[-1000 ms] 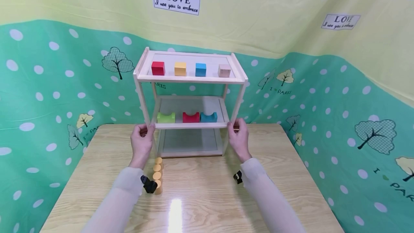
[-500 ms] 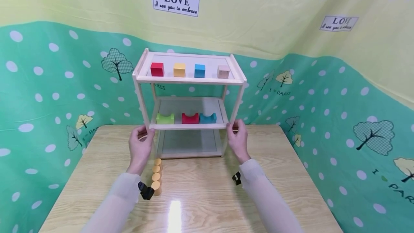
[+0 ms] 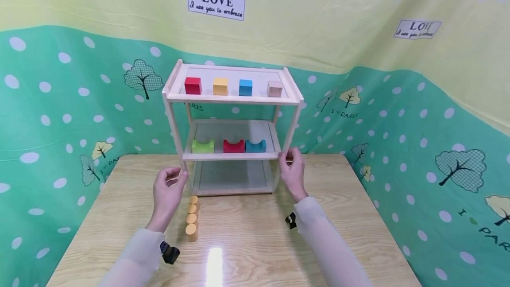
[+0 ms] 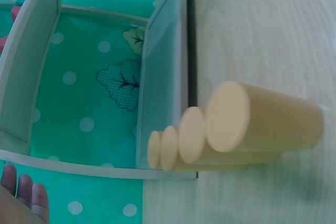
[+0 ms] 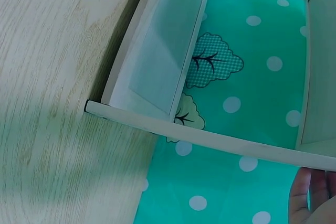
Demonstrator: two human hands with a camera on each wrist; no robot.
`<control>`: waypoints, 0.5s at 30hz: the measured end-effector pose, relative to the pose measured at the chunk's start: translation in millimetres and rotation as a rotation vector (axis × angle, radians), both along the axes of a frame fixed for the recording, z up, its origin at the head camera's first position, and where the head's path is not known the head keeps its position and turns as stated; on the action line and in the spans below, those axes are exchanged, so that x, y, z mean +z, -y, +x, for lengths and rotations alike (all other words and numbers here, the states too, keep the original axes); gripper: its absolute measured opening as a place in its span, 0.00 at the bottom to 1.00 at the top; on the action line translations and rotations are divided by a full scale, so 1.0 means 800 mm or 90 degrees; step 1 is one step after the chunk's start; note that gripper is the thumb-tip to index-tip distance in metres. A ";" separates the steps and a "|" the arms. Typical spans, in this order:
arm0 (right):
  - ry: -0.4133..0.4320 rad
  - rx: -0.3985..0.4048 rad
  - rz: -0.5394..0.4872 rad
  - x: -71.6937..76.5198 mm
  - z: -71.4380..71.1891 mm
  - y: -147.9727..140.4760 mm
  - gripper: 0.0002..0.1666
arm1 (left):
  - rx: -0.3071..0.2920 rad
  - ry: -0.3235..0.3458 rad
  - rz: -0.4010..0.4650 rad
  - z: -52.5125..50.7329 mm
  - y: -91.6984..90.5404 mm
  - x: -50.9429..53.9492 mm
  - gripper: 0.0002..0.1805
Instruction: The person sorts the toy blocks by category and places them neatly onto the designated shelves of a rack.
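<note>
Left hand [image 3: 167, 191] loosely curled, holding nothing beside the rack [image 3: 233, 99] on the table [image 3: 251, 242], right hand [image 3: 292, 174] pinching its post [image 3: 291, 129]: a gentle touch looks best for keeping the blocks [image 3: 245, 88] undisturbed!

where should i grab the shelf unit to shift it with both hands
Probably by its front posts, near the middle shelf, coming from both outer sides. The shelf unit stands upright on slim posts, easy to grasp, and blocks sit on its top and middle levels, so a level, two-sided hold seems safest.
</note>
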State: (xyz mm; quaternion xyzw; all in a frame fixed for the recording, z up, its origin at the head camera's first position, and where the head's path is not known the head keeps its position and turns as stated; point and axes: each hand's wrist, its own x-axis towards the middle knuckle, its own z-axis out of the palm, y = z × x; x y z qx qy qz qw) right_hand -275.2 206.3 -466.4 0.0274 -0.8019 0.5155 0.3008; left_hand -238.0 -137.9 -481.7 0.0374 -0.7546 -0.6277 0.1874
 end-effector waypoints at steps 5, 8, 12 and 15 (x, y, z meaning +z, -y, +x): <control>0.000 -0.001 -0.004 0.000 0.001 0.001 0.06 | -0.019 0.000 -0.013 0.016 0.002 -0.006 0.19; 0.003 0.001 -0.009 0.000 0.001 0.001 0.07 | -0.028 0.004 -0.027 0.027 0.003 -0.013 0.20; 0.002 0.004 -0.017 0.001 0.002 0.001 0.08 | -0.025 0.017 -0.046 0.041 0.004 -0.023 0.19; -0.002 0.007 -0.018 0.000 0.001 0.001 0.09 | -0.022 0.029 -0.055 0.050 0.005 -0.031 0.20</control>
